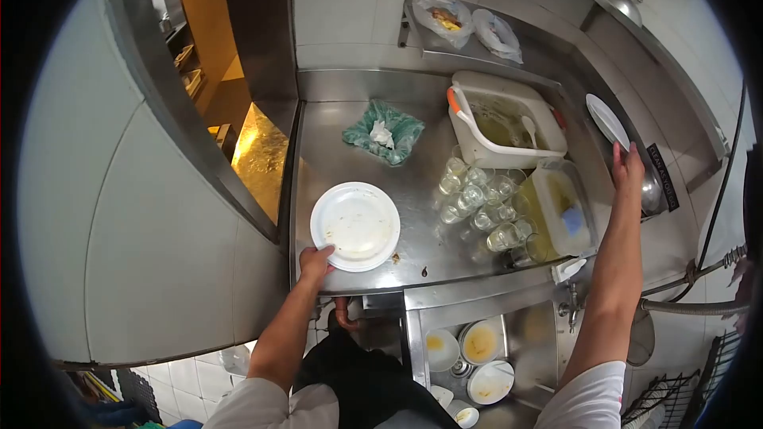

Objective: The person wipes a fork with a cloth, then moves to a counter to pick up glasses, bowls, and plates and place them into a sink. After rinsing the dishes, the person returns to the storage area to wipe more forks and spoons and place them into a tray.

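Note:
My left hand [316,260] grips the lower left rim of a white plate [355,226], which has light food residue on it and lies at or just above the left part of the steel counter [421,234]. Far to the right, my right hand [628,165] is raised beside the wall and holds a white plate [608,121], tilted steeply, by its lower end. Behind the left plate, a green plastic bag [409,133] lies on the counter with a crumpled white tissue [381,134] in it.
Several glasses [469,195] stand mid-counter beside a white tub [477,131] of murky liquid and a clear container [548,206]. Dirty dishes [482,342] sit in the sink [542,338] below. Plastic bags [443,20] rest on a wall shelf. A doorway is at left.

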Action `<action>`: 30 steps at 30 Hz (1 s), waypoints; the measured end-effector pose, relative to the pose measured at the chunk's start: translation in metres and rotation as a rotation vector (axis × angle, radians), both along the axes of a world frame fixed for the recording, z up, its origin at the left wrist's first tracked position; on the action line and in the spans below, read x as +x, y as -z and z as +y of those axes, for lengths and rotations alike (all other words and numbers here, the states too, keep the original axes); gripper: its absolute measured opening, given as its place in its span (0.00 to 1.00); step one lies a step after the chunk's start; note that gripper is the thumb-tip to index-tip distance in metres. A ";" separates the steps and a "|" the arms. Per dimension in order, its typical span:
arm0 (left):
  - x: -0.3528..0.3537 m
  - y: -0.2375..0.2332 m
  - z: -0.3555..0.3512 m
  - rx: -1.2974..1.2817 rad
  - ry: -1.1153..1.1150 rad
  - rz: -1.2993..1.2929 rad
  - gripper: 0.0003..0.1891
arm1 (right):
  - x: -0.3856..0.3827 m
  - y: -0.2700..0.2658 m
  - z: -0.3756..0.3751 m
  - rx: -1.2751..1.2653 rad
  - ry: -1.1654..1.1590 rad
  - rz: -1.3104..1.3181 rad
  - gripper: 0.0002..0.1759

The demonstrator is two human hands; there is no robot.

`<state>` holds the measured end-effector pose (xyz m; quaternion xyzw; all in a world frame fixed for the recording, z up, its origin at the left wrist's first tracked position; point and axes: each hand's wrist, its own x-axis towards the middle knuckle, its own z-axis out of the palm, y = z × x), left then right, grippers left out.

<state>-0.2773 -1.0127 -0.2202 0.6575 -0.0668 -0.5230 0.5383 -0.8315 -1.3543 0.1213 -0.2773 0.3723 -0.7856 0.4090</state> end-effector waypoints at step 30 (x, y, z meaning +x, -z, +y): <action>-0.102 -0.048 0.073 -0.143 0.507 0.439 0.33 | 0.151 0.280 0.474 0.592 -0.875 -0.263 0.28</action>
